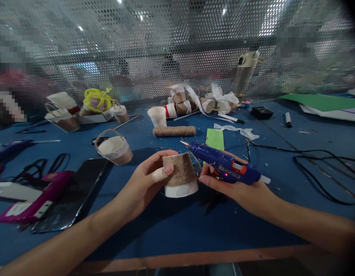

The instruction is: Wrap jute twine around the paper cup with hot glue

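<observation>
My left hand [150,174] is closed around a paper cup [181,174] that stands bottom up, its wider white end facing down. Brown twine is wound round most of the cup, leaving a white band at the lower end. A plaster wraps my left thumb. In my right hand [237,189] lies a blue hot glue gun [223,161], its red light lit and its metal nozzle pointing left, above the cup. My right fingertips are closed beside the cup's right side, where a thin strand of twine seems to run to them.
Behind the cup lies a twine roll [174,131] near a white paper cup [157,116] and a green card [215,138]. A small basket [115,148] stands left, beyond a phone [76,191] and a magenta power strip [42,197]. Black cables [306,151] run right; a bottle [245,74] stands behind.
</observation>
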Action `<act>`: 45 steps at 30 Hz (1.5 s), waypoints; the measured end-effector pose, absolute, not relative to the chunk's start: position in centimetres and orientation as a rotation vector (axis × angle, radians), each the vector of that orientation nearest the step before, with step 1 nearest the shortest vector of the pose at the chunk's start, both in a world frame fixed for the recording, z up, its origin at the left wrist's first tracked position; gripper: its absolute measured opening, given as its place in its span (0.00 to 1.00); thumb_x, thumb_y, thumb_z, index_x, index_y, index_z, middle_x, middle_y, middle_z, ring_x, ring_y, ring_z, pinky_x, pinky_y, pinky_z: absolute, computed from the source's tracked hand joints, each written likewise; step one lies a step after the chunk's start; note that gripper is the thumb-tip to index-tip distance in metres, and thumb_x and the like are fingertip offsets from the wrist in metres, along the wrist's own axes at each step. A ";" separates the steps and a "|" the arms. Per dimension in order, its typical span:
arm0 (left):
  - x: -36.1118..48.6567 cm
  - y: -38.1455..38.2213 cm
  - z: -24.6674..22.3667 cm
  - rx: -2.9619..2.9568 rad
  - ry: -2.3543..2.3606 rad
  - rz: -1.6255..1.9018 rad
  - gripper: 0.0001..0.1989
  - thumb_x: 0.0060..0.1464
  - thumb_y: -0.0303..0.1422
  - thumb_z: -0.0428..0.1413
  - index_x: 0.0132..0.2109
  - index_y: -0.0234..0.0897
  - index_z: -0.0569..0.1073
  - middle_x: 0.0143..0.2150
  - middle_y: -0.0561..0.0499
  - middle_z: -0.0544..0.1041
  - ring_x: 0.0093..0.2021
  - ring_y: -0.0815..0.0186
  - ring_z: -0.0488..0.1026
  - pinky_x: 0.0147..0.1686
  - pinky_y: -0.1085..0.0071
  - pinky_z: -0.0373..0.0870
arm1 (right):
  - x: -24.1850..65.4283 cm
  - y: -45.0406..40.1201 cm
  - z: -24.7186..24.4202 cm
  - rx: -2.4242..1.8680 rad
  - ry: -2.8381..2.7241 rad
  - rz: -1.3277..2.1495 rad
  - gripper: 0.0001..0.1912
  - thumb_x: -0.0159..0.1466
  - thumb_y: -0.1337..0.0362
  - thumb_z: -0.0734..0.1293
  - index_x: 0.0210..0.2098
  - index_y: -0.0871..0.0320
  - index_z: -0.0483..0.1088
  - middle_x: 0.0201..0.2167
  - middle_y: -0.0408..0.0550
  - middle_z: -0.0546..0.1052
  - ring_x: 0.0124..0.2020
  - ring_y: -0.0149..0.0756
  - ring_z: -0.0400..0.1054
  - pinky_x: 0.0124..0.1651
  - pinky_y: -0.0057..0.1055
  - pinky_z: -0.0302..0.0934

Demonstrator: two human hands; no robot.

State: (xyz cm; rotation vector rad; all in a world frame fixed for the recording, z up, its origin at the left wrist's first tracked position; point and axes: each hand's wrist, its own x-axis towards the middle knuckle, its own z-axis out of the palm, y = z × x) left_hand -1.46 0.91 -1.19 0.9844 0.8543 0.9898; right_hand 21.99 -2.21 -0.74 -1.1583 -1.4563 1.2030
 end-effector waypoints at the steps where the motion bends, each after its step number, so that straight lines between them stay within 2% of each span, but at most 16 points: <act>1: -1.5 0.9 -1.2 0.982 0.859 0.996 0.17 0.52 0.35 0.71 0.49 0.40 0.82 0.47 0.46 0.84 0.46 0.58 0.80 0.47 0.66 0.75 | 22.0 -2.1 -0.7 -1.174 -1.461 1.205 0.09 0.60 0.61 0.76 0.31 0.53 0.71 0.29 0.37 0.77 0.30 0.30 0.72 0.39 0.29 0.72; 9: -1.7 0.5 -1.3 1.012 0.842 1.003 0.16 0.52 0.35 0.72 0.48 0.43 0.83 0.45 0.50 0.83 0.45 0.62 0.78 0.45 0.71 0.76 | 21.9 -2.0 -0.7 -1.224 -1.413 1.257 0.11 0.56 0.58 0.77 0.32 0.51 0.72 0.30 0.39 0.79 0.34 0.37 0.76 0.43 0.34 0.75; 15: -1.7 0.2 -1.1 1.060 0.798 0.991 0.14 0.53 0.34 0.71 0.47 0.45 0.83 0.46 0.50 0.84 0.45 0.62 0.79 0.43 0.72 0.75 | 21.8 -2.4 -0.9 -1.247 -1.266 1.253 0.15 0.52 0.62 0.79 0.33 0.50 0.69 0.30 0.39 0.81 0.35 0.38 0.79 0.41 0.34 0.76; 19: -1.8 0.3 -1.3 1.094 0.790 0.976 0.16 0.52 0.35 0.71 0.49 0.44 0.83 0.48 0.48 0.83 0.46 0.59 0.79 0.45 0.69 0.75 | 21.9 -2.4 -1.1 -1.216 -1.271 1.249 0.16 0.53 0.63 0.79 0.32 0.51 0.68 0.31 0.39 0.81 0.35 0.37 0.80 0.40 0.33 0.76; 25: -1.7 0.5 -1.5 1.099 0.829 0.941 0.20 0.55 0.41 0.68 0.53 0.42 0.81 0.52 0.43 0.83 0.52 0.51 0.78 0.51 0.61 0.73 | 21.8 -2.3 -1.0 -1.194 -1.402 1.209 0.12 0.57 0.59 0.78 0.32 0.52 0.71 0.31 0.40 0.82 0.36 0.37 0.79 0.45 0.35 0.76; 29: -1.5 0.5 -1.6 1.102 0.878 0.878 0.26 0.53 0.43 0.69 0.57 0.41 0.79 0.59 0.41 0.80 0.58 0.48 0.75 0.57 0.58 0.70 | 21.7 -2.4 -0.7 -1.150 -1.446 1.118 0.10 0.59 0.62 0.78 0.30 0.52 0.72 0.30 0.39 0.81 0.33 0.34 0.77 0.42 0.31 0.75; 31: -1.4 0.5 -1.4 1.077 0.899 0.871 0.26 0.52 0.43 0.70 0.57 0.41 0.79 0.59 0.42 0.80 0.58 0.48 0.76 0.56 0.59 0.70 | 21.8 -2.4 -0.6 -1.145 -1.452 1.091 0.10 0.59 0.63 0.78 0.30 0.52 0.73 0.30 0.39 0.81 0.32 0.33 0.77 0.42 0.30 0.75; 35: -1.2 0.5 -0.7 0.957 0.868 0.925 0.24 0.50 0.39 0.71 0.53 0.41 0.79 0.53 0.44 0.83 0.55 0.50 0.78 0.53 0.61 0.73 | 22.2 -2.3 -1.0 -1.159 -1.436 1.100 0.08 0.61 0.59 0.78 0.34 0.52 0.77 0.34 0.41 0.82 0.37 0.35 0.78 0.46 0.32 0.74; 40: -1.4 0.6 -0.3 0.908 0.765 0.951 0.17 0.53 0.37 0.68 0.49 0.39 0.81 0.51 0.43 0.84 0.55 0.48 0.79 0.57 0.57 0.72 | 22.9 -2.2 -1.4 -1.181 -1.424 1.005 0.10 0.62 0.57 0.77 0.41 0.49 0.77 0.41 0.43 0.84 0.38 0.40 0.78 0.43 0.36 0.75; 43: -1.7 0.9 -0.3 0.937 0.703 0.957 0.11 0.56 0.35 0.64 0.46 0.37 0.82 0.50 0.43 0.85 0.55 0.48 0.80 0.56 0.57 0.74 | 23.7 -2.2 -1.2 -1.104 -1.437 0.907 0.10 0.61 0.59 0.78 0.36 0.48 0.74 0.35 0.42 0.82 0.36 0.40 0.78 0.39 0.35 0.74; 45: -1.9 1.0 -0.4 0.939 0.674 0.976 0.09 0.57 0.33 0.63 0.45 0.37 0.82 0.48 0.42 0.85 0.54 0.47 0.80 0.56 0.56 0.75 | 24.4 -2.3 -1.2 -1.043 -1.610 0.820 0.09 0.63 0.60 0.77 0.32 0.50 0.73 0.30 0.40 0.79 0.31 0.36 0.75 0.34 0.31 0.69</act>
